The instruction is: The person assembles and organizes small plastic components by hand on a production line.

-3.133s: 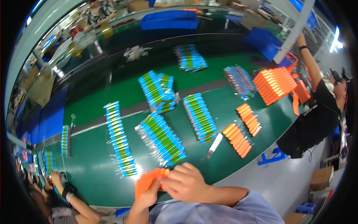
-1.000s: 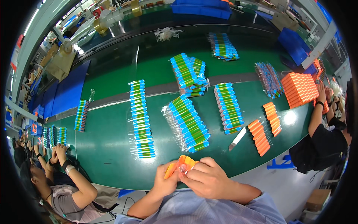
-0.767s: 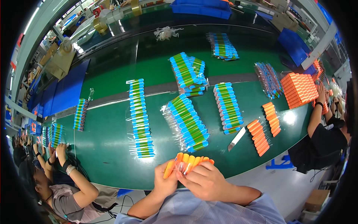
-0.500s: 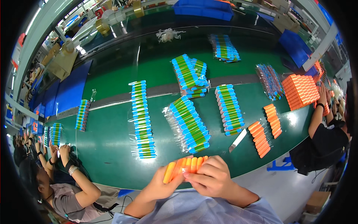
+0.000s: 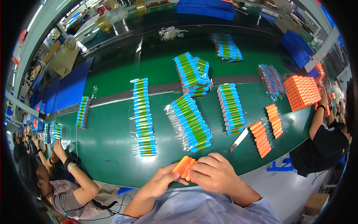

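Both my hands hold a small stack of flat orange pieces (image 5: 182, 165) at the near edge of the green table (image 5: 112, 145). My left hand (image 5: 161, 182) supports the stack from below and the left. My right hand (image 5: 214, 173) covers its right side with curled fingers. Just beyond the stack lies a slanted row of clear packets with green and blue tubes (image 5: 191, 122). How many orange pieces are in the stack is hidden by my fingers.
More rows of green-blue packets (image 5: 143, 117) (image 5: 232, 108) lie across the table. Two rows of orange pieces (image 5: 261, 138) (image 5: 274, 120) and a white strip (image 5: 238, 139) sit to the right. Stacked orange boxes (image 5: 302, 92) stand far right. Seated people work at left (image 5: 71, 186) and right (image 5: 324, 142).
The orange stack was fanned out wide between my hands half a second ago; now it is pushed together into a tighter bundle. My hands stay at the table's near edge.
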Motion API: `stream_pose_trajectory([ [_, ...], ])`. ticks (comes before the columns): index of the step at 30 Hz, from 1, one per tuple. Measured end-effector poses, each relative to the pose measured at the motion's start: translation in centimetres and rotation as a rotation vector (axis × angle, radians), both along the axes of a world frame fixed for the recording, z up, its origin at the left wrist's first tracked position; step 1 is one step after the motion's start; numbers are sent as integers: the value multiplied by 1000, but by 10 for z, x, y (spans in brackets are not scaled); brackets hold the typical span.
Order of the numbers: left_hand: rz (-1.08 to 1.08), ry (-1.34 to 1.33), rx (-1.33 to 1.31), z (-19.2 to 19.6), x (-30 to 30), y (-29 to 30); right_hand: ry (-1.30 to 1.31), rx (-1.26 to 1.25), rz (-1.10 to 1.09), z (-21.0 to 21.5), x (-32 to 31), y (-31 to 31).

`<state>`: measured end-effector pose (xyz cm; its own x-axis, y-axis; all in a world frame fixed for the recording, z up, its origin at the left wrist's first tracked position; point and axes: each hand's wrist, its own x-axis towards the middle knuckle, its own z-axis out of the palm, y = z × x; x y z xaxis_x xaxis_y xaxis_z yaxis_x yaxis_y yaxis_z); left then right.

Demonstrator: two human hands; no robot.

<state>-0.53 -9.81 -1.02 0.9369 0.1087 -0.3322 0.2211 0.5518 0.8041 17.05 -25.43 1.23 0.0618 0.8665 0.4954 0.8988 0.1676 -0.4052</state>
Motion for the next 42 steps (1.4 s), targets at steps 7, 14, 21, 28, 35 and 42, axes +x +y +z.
stream_pose_trajectory([
  [7,-36,-40,551,10,0,5,-20,-99,69,-11,4,-6],
  [14,-60,197,740,15,1,6,-87,-239,15,-18,-3,-5],
  [21,-14,81,1090,9,-8,5,-109,-241,-24,-16,-5,-6],
  [28,-3,-52,1249,2,-12,14,-130,-202,-81,-14,-8,1],
  [35,-5,-28,1452,-18,-12,12,-4,-260,-98,-3,-18,8],
  [42,31,-91,1571,-27,-18,8,-26,-269,-115,-28,-56,20],
])
